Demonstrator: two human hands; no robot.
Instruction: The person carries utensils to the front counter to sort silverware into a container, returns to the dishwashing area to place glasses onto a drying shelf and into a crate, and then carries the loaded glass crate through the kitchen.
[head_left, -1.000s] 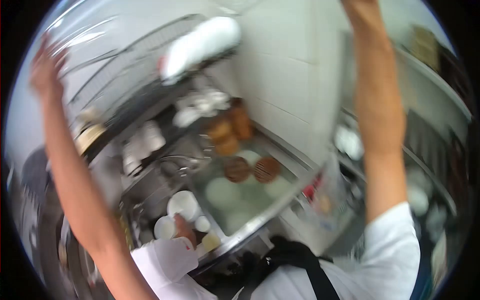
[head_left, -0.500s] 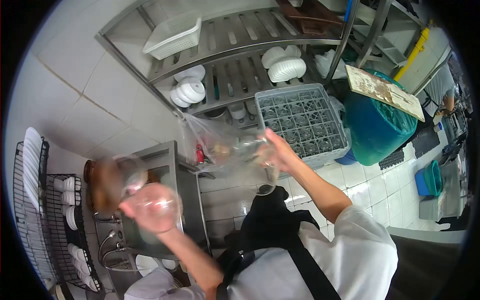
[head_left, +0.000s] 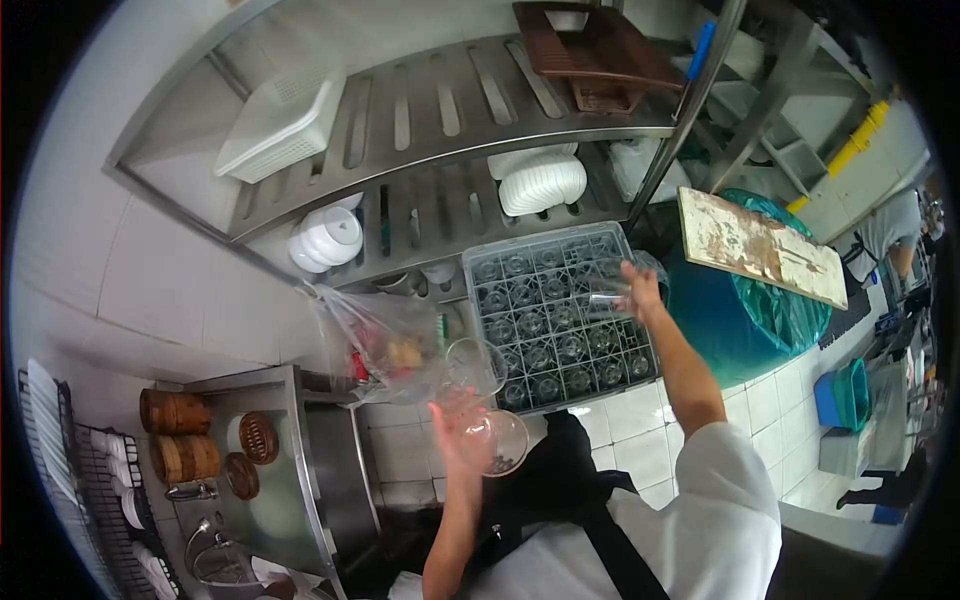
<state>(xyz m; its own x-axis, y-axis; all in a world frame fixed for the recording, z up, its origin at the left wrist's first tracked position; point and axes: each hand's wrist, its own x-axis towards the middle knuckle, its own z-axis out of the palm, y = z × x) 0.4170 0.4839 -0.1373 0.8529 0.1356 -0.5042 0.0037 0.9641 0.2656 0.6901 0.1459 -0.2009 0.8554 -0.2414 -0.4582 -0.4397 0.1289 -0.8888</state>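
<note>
My right hand (head_left: pixel 645 290) is closed round a clear glass (head_left: pixel 604 303), tilted on its side over the right part of the grey glass rack (head_left: pixel 640 378). Its fingertips are at the near end of the glass. Several upturned-looking clear glasses (head_left: pixel 538 357) fill compartments of the rack. In front of the rack's near left corner, my left hand (head_left: pixel 458 440) grips clear glasses. One glass (head_left: pixel 503 443) has its round mouth toward me, with small dark spots showing in or through it. Another round rim (head_left: pixel 475 366) shows just above the fingers.
A clear plastic bag (head_left: pixel 385 340) with mixed contents hangs left of the rack. The sink (head_left: pixel 290 500) is at the left, with bamboo steamers (head_left: pixel 185 458) at its edge. A blue bin (head_left: pixel 715 320) under a worn board (head_left: pixel 765 250) stands right; the steel shelf (head_left: pixel 425 135) spans behind.
My left hand has come right, away from the sink, to the rack's near side with its glasses. My right hand has moved right, over the rack, with a glass. The view has shifted.
</note>
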